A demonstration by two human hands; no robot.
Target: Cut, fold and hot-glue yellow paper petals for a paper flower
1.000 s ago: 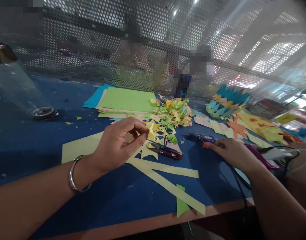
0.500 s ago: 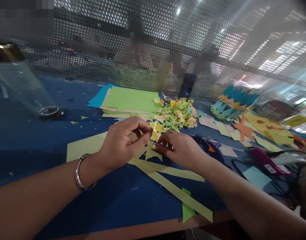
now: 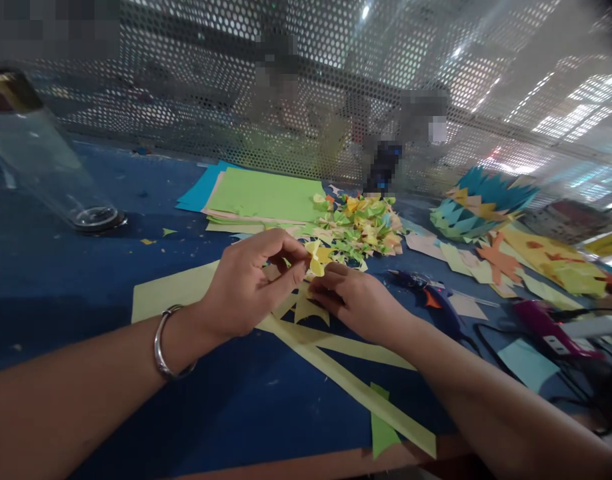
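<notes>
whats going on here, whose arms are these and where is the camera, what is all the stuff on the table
There is no machine here. The camera sits on a person's head and looks forward and down, so the two bare arms coming in from the bottom are that person's own. The left hand, with a metal bangle on the wrist, pinches a small yellow paper piece between its fingertips. The right hand rests fingers-down just beside it, on yellow cut paper; I cannot tell whether it grips anything. They work over a blue table. On it lie long yellow paper strips, a stack of green paper sheets, a pile of small folded coloured pieces, a blue spiky paper shape, a glue gun and a clear bottle. A perforated metal screen stands behind.
</notes>
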